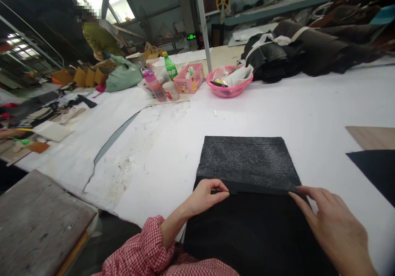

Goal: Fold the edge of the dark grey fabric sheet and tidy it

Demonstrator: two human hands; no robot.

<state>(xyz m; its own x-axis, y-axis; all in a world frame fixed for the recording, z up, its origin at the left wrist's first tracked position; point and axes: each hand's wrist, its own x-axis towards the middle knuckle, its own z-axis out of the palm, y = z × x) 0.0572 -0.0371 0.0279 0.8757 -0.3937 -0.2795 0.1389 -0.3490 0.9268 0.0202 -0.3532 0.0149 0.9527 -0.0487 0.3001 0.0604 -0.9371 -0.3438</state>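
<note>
- The black fabric piece [253, 230] lies flat on the white table [324, 103], its far edge overlapping the near edge of the grey textured panel [247, 158]
- The left hand [205, 197] pinches that overlapping edge at the panel's near left corner, thumb and fingers closed on the black cloth
- The right hand [333, 222] rests spread and released at the panel's near right corner, fingertips on the edge
- Judging by this, the edges meet and look nearly aligned; fastening, if any, is not visible
- A pink basin [230, 84] sits well beyond the panel
</note>
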